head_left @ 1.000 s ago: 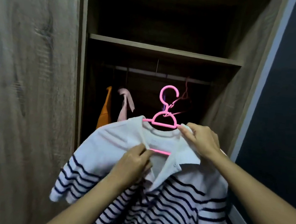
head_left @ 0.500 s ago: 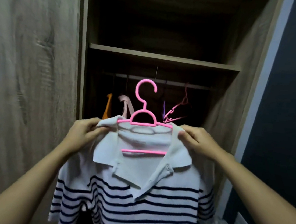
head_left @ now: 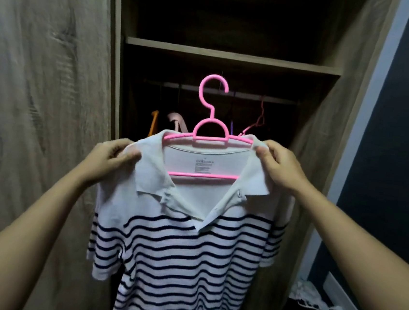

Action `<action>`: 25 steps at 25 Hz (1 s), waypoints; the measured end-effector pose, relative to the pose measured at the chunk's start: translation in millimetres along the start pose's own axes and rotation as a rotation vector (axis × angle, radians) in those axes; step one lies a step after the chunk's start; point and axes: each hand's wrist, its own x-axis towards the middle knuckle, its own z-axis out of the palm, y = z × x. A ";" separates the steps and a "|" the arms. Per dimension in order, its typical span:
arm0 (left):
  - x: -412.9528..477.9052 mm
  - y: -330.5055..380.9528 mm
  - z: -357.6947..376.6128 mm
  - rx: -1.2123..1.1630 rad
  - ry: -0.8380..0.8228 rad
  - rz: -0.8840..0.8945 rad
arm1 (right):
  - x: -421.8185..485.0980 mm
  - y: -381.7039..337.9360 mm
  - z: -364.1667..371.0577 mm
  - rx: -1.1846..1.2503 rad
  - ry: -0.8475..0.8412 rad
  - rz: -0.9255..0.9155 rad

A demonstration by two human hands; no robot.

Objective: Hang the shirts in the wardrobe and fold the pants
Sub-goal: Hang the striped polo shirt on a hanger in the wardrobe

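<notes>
A white polo shirt with navy stripes (head_left: 183, 253) hangs on a pink plastic hanger (head_left: 209, 130), held up in front of the open wardrobe. My left hand (head_left: 108, 160) grips the shirt's left shoulder. My right hand (head_left: 280, 168) pinches the right shoulder by the collar. The hanger's hook stands upright, level with the hanging rail (head_left: 250, 95) but in front of it. The hanger's ends are hidden inside the shirt.
On the rail hang an orange garment (head_left: 153, 124), a pale pink one (head_left: 176, 121) and an empty pink hanger (head_left: 258, 120). A wooden shelf (head_left: 234, 57) runs above. The wardrobe door (head_left: 39, 112) stands at left. White cloth (head_left: 310, 294) lies on the floor at right.
My left hand moved from the collar to the shirt's left shoulder. The shirt turned to face me, straightened on the hanger, and rose toward the rail.
</notes>
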 end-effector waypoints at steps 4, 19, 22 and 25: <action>2.8 0.9 -6.4 0.031 -0.034 0.001 | 4.4 -5.3 -6.7 0.023 -0.021 -0.018; -36.3 93.4 44.2 0.387 0.096 0.204 | -19.8 -140.1 64.6 1.042 -0.218 0.740; -40.5 116.2 34.7 0.352 -0.107 0.037 | -17.4 -134.2 66.6 0.903 -0.114 0.827; -33.2 111.7 31.0 0.173 0.009 -0.071 | -19.1 -126.0 69.2 0.680 -0.057 0.817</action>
